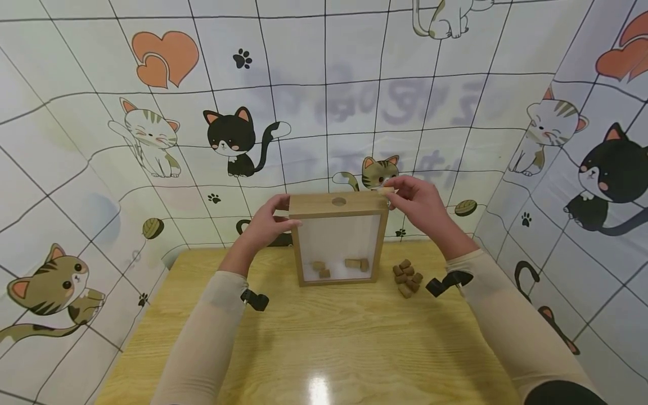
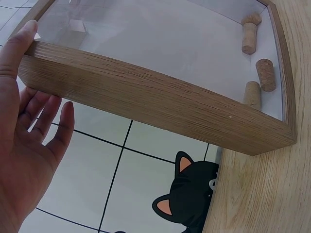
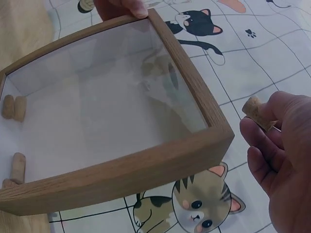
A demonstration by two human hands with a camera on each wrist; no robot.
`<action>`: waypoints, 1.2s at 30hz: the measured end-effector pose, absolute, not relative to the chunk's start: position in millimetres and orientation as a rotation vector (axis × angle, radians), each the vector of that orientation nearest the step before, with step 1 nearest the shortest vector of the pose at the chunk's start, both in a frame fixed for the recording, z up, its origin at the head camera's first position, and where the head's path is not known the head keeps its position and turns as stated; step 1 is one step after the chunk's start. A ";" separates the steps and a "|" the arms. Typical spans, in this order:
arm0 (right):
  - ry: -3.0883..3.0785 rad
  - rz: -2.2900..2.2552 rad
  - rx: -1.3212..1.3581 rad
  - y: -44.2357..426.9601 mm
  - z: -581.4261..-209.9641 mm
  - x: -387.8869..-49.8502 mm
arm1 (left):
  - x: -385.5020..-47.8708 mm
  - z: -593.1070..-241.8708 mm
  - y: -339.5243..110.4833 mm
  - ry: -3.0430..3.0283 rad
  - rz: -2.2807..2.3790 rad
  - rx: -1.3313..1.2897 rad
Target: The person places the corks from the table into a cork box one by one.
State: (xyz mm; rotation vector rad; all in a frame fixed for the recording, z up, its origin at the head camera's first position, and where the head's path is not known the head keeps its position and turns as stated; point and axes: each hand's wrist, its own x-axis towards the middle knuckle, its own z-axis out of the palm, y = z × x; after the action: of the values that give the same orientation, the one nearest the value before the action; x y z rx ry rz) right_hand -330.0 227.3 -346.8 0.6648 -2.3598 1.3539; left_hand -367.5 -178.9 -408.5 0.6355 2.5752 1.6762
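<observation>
A shallow wooden box (image 1: 314, 209) with a clear front stands upright on the table, a round hole (image 1: 338, 201) in its top side. Several corks (image 1: 352, 262) lie inside along the bottom. At the upper left corner my left hand (image 1: 265, 224) grips the frame, thumb on the front edge and fingers around the side. Between thumb and fingers my right hand (image 1: 419, 205) pinches a single cork (image 3: 257, 112), just off the box's upper right corner. In the right wrist view a gap shows between that cork and the frame.
A small heap of corks (image 1: 406, 279) lies on the wooden table (image 1: 324, 332), right of the box. Behind and on both sides hangs a white cloth (image 1: 304, 67) printed with cats and grid lines.
</observation>
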 end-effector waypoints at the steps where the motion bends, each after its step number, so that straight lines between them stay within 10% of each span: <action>1: -2.371 1.339 0.673 224.5 -345.2 -331.4 | -367.9 -409.2 -178.9 2.573 1.677 0.637; 36: -2.586 1.126 0.931 155.3 -323.6 -358.1 | -369.9 -408.8 -179.4 2.583 1.676 0.685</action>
State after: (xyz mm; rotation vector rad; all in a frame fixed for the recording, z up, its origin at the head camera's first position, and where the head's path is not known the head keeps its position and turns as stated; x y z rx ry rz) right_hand -358.1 155.3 -323.6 0.9310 -2.5864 1.1256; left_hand -369.9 -179.4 -408.8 0.6846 2.5826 1.6761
